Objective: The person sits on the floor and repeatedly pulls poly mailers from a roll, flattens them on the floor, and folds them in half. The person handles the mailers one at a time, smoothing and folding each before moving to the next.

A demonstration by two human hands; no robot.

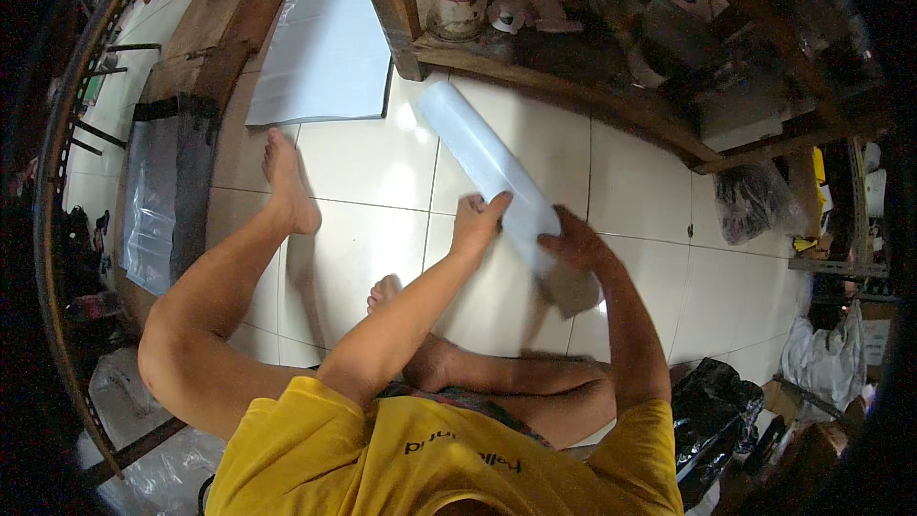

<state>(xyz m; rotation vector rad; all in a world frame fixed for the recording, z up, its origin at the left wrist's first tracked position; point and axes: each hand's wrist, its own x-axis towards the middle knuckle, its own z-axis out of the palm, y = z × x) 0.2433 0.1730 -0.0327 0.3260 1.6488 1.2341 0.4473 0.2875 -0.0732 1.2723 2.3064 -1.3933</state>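
A long pale white-blue plastic roll or folded sleeve (487, 155) slants over the tiled floor in front of me. Its lower end turns grey-brown and is blurred. My left hand (477, 223) grips its left edge, thumb on top. On the other side, nearer the lower end, my right hand (576, 241) is closed round it, its fingers partly smeared by motion. Ahead to the left, beyond my foot, lies a flat stack of white plastic mailer bags (325, 57) with dark edges.
Another dark-edged plastic bag pack (158, 196) lies on the wooden beam at left. A wooden shelf (564, 72) with a stained tub (457, 5) runs along the far side. At right are a clear plastic bag (759, 205) and a black plastic bag (716, 411).
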